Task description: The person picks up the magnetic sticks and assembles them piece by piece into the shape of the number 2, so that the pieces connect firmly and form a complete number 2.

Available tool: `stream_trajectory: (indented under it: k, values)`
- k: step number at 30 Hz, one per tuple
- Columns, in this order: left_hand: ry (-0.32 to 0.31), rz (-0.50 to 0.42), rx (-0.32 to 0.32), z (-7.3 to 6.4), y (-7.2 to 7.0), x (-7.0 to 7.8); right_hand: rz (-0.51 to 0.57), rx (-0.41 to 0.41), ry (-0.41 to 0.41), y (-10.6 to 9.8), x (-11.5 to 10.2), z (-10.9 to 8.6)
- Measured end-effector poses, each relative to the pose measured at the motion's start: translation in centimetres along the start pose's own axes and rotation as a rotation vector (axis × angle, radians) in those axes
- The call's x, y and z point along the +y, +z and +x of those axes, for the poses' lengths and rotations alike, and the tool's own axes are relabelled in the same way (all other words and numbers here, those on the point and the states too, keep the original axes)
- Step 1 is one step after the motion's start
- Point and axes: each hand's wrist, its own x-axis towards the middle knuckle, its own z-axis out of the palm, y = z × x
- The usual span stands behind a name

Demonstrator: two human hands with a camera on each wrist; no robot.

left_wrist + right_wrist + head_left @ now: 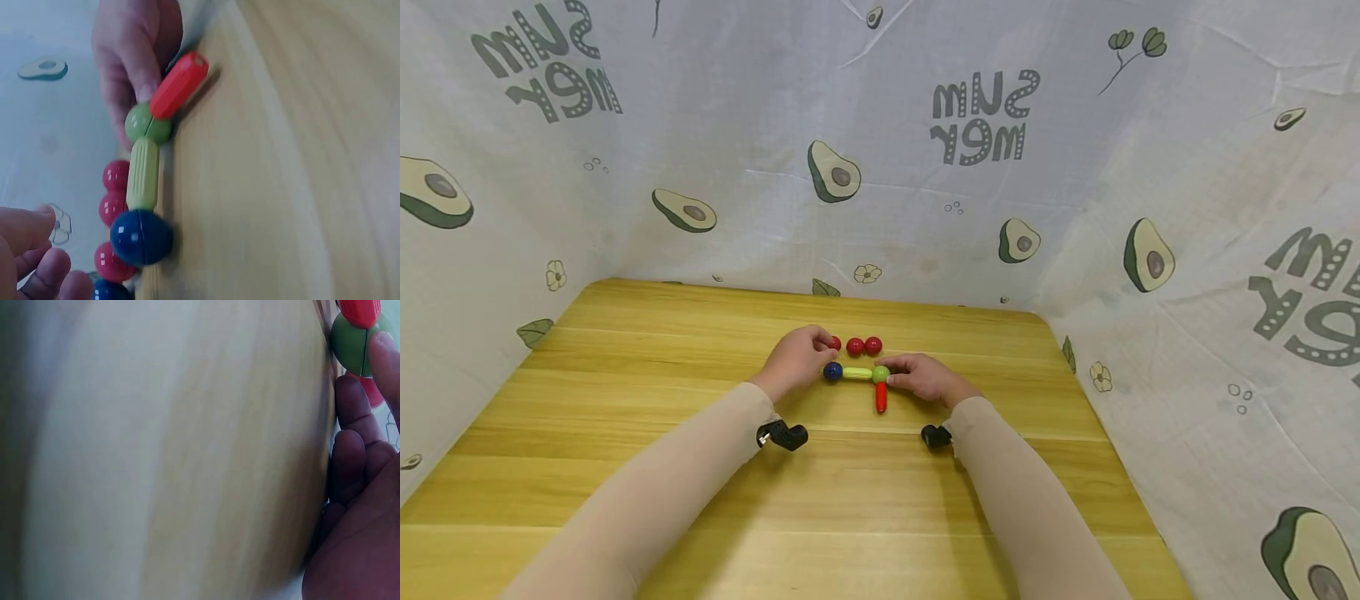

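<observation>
A blue ball [832, 372], a yellow-green ribbed rod [857, 373] and a green ball [881, 375] are joined in a row on the table. From the green ball a red rod [881, 397] sticks out toward the person. My right hand [927, 378] pinches the green ball, its thumb on the near side. Beside the blue ball is my left hand [801, 360]; in the left wrist view its bent fingers [53, 269] are apart from that ball and hold nothing visible. Behind the row lie red balls [855, 347], one partly hidden by the left fingertips.
A second blue ball [111, 291] shows at the bottom of the left wrist view, beyond the row. The wooden table [700, 500] meets a pale printed cloth [910, 233] at its back and sides. Small black devices [790, 435] are strapped under both wrists.
</observation>
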Motion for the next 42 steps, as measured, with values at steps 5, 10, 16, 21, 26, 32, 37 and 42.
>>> stream_trajectory:
  k: [5, 10, 16, 21, 26, 32, 37, 42]
  values:
    - [-0.008, 0.057, 0.040, 1.2, -0.9, -1.1, 0.011, 0.005, 0.002, 0.0, 0.0, 0.0]
    - [0.002, 0.093, 0.032, 2.2, -1.4, -2.3, -0.002, 0.011, -0.002, -0.1, -0.1, -0.1]
    - [0.003, 0.131, -0.019, 3.1, -1.5, -3.0, -0.007, 0.008, -0.011, -0.1, -0.1, -0.2]
    - [0.025, 0.175, -0.055, 3.7, -1.4, -3.2, 0.009, 0.006, -0.010, -0.1, -0.2, -0.3]
    - [0.032, 0.167, -0.065, 4.0, -1.3, -3.5, 0.029, -0.001, 0.005, -0.1, -0.2, -0.4]
    - [0.035, 0.171, -0.066, 4.3, -1.0, -3.9, 0.029, -0.004, 0.003, -0.1, -0.2, -0.3]
    - [0.058, 0.207, -0.067, 4.7, -0.7, -3.9, 0.048, -0.004, 0.011, 0.0, -0.1, -0.2]
    - [0.049, 0.215, -0.066, 5.0, -0.4, -4.0, 0.038, 0.000, 0.019, 0.0, -0.1, -0.2]
